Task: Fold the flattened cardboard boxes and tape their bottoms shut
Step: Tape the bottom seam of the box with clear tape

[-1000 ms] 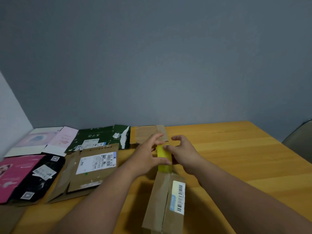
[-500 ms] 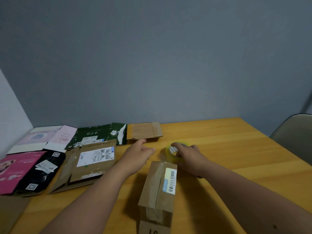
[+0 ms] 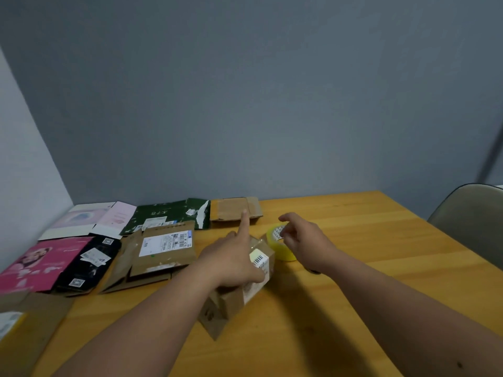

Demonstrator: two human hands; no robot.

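Head camera looks forward and down over the table [image 3: 353,268], close.

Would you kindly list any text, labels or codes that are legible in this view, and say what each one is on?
Nothing is sharp enough to quote.
Folded brown box: barcode sticker, digits blurred.
Flat brown carton: white shipping label, print too small.
Green flat box: pale characters, unreadable.
Black flat box: QR codes and stickers, blurred.
Yellow tape roll: patterned core label, illegible.
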